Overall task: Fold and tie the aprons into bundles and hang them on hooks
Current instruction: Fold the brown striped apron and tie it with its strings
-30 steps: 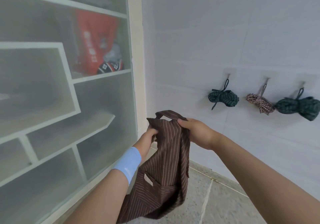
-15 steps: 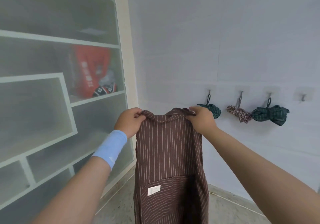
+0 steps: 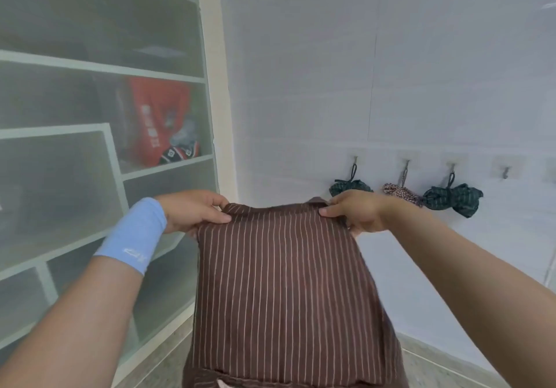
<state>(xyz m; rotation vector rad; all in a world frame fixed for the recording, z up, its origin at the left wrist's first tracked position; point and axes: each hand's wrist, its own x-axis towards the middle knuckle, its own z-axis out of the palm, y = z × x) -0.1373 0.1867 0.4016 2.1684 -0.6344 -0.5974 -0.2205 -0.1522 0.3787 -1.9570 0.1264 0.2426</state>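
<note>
Brown striped apron [image 3: 282, 282], top corners pinched by left hand [image 3: 192, 210], right hand [image 3: 355, 210]

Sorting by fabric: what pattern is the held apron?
Apron: brown with thin pale stripes; head view.

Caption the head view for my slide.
A brown striped apron gripped by left hand and right hand, near hung bundles.

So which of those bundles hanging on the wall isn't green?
The middle bundle, which is reddish-and-white checked. The left bundle and the right bundle on either side of it are both dark green.
</note>
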